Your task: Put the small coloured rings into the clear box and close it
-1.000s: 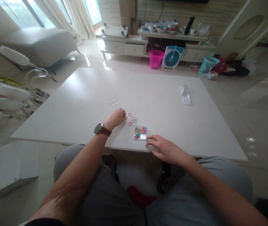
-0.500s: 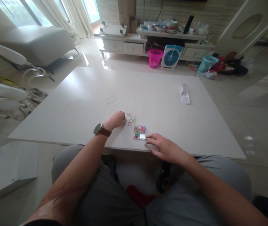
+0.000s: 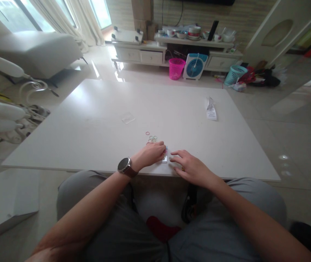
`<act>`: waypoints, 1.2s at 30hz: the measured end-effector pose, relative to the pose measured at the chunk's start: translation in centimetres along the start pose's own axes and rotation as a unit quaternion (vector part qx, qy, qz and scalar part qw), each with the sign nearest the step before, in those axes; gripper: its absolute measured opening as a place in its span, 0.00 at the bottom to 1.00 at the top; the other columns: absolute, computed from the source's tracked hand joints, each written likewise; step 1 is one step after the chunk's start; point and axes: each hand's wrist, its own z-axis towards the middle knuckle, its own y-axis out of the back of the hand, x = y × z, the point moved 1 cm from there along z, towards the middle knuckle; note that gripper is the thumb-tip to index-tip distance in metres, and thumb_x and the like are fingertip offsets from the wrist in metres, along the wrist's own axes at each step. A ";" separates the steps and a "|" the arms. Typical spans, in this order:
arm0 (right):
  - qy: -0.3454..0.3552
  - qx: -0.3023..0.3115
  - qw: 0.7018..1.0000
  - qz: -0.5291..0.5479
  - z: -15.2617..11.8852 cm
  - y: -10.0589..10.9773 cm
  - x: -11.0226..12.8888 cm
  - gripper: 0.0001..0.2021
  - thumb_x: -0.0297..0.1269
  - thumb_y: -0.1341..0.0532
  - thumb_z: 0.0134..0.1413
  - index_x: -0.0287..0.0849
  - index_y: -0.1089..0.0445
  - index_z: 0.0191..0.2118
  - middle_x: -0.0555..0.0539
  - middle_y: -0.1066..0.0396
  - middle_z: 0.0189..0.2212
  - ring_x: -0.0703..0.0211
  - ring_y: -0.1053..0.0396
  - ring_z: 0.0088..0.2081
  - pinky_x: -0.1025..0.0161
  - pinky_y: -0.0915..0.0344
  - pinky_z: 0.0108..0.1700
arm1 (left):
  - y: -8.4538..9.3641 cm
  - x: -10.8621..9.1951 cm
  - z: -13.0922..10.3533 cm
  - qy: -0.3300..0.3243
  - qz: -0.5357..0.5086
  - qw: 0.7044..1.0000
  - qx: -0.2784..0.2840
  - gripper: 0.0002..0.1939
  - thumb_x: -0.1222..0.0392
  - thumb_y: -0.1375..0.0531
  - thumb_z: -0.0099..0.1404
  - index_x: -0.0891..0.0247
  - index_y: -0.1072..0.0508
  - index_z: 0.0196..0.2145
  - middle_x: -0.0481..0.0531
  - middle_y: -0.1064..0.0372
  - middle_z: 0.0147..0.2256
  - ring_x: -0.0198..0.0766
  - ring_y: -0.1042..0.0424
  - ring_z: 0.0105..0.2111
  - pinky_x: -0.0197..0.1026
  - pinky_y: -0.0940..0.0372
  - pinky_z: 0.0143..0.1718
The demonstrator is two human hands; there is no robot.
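Observation:
My left hand [image 3: 152, 153], with a watch [image 3: 124, 165] on its wrist, reaches over a small clear compartment box [image 3: 164, 159]. Its fingers are closed together and hide most of the box; whatever they pinch is too small to make out. To the right of the box, my right hand [image 3: 192, 167] is open, fingers apart and slightly bent. A tiny yellow thing [image 3: 183, 169] shows by its fingers. Just beyond my left hand lie several thin coloured rings [image 3: 153, 138], partly covered by it. One red ring [image 3: 147, 133] lies a little farther off.
A clear flat plastic piece [image 3: 128, 117] lies left of the rings on the white table [image 3: 90, 134]. Toward the far right is a crumpled paper slip [image 3: 211, 110]. Beyond the table stand a pink basket [image 3: 176, 69] and a blue fan [image 3: 195, 66]; white-backed chairs [image 3: 2, 109] are at the left.
My left hand has moved right and nearer, from beside the rings to over the box. My right hand stays open beside the box. The view has shifted slightly.

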 end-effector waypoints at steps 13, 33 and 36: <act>0.000 0.008 1.000 0.006 0.0 -0.1 0.1 0.12 0.31 0.43 0.60 0.44 0.29 0.48 0.42 0.35 0.54 0.49 0.39 0.56 0.49 0.36 0.58 | 0.8 -0.2 -0.1 -0.013 -0.070 0.997 -0.018 0.07 0.64 0.45 0.64 0.60 0.27 0.37 0.53 0.27 0.36 0.38 0.29 0.35 0.39 0.38 0.38; 0.026 0.074 0.996 0.043 -0.4 -0.2 0.6 0.15 0.30 0.42 0.59 0.43 0.30 0.51 0.42 0.37 0.58 0.51 0.38 0.58 0.53 0.36 0.60 | -0.6 6.8 0.2 0.129 -0.086 0.984 -0.087 0.12 0.65 0.46 0.61 0.62 0.24 0.40 0.55 0.31 0.41 0.41 0.31 0.42 0.42 0.35 0.48; 0.028 0.069 0.996 0.040 -0.4 -0.1 0.7 0.15 0.30 0.42 0.59 0.43 0.30 0.51 0.41 0.35 0.57 0.51 0.37 0.58 0.53 0.36 0.59 | -0.5 6.9 0.2 0.132 -0.092 0.983 -0.084 0.11 0.63 0.46 0.61 0.61 0.25 0.40 0.54 0.32 0.41 0.39 0.30 0.39 0.41 0.34 0.44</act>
